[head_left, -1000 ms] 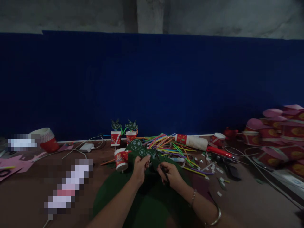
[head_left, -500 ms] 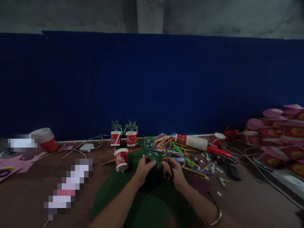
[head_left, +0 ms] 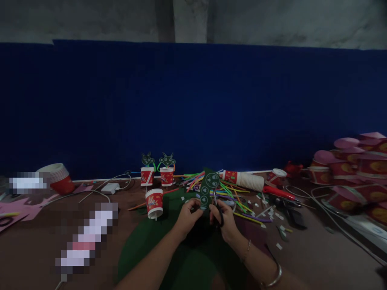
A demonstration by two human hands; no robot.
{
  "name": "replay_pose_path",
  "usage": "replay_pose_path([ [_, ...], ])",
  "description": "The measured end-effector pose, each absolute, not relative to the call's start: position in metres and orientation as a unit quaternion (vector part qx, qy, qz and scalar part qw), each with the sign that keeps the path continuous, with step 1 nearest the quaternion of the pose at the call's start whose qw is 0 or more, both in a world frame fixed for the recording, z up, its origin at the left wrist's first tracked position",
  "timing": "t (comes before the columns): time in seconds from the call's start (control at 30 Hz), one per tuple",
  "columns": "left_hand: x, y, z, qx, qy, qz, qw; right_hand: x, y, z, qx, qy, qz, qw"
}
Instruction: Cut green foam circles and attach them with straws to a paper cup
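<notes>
My left hand [head_left: 192,217] pinches the lower end of a dark green paper piece [head_left: 211,181] with a white-drawn face and small circles. In my right hand [head_left: 224,219] is a pair of scissors [head_left: 221,217], its blades pointing up close to the paper's right edge. Whether the blades touch the paper I cannot tell. Beneath both hands lies a large dark green sheet [head_left: 151,245]. Left of the hands, a red paper cup [head_left: 154,203] stands rim down. Behind it are two cups [head_left: 167,176] topped with green cat-like paper faces [head_left: 167,160].
Coloured pipe cleaners [head_left: 232,193] lie heaped behind my hands, beside a lying stack of cups [head_left: 250,181]. White paper scraps and a red-handled tool [head_left: 281,193] are to the right. Piled cups with pink discs [head_left: 347,169] fill the far right. A cable and white adapter [head_left: 110,188] lie left.
The green paper piece has swung right and turned in my left hand, its face end now nearer the scissors. My left hand has shifted slightly right; the scissors stay in my right hand.
</notes>
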State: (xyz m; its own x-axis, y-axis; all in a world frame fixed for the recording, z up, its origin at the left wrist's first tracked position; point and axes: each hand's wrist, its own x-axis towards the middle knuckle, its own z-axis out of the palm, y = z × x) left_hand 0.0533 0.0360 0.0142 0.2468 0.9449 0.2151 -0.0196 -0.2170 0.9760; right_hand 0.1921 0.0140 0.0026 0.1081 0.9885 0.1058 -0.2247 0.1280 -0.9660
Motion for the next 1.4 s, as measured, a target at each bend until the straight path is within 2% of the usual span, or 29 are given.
replay_pose_path([
  [0.2,0.056,0.032,0.015,0.591,0.362,0.441,0.57,0.191,0.014,0.001,-0.433,-0.414,0.501,0.625],
  [0.43,0.059,0.029,0.02,0.562,0.396,0.506,0.521,0.187,0.009,0.006,-0.437,-0.437,0.503,0.604],
  [0.53,0.056,0.03,0.024,0.518,0.395,0.541,0.532,0.187,0.007,0.007,-0.426,-0.468,0.532,0.563],
  [0.67,0.048,0.037,0.026,0.423,0.4,0.61,0.537,0.187,0.004,0.006,-0.4,-0.523,0.591,0.465],
  [0.83,0.044,0.046,0.022,0.375,0.392,0.655,0.525,0.184,0.001,0.003,-0.381,-0.594,0.588,0.395],
  [1.4,0.046,0.038,0.026,0.477,0.404,0.553,0.551,0.188,0.006,-0.001,-0.389,-0.601,0.564,0.412],
])
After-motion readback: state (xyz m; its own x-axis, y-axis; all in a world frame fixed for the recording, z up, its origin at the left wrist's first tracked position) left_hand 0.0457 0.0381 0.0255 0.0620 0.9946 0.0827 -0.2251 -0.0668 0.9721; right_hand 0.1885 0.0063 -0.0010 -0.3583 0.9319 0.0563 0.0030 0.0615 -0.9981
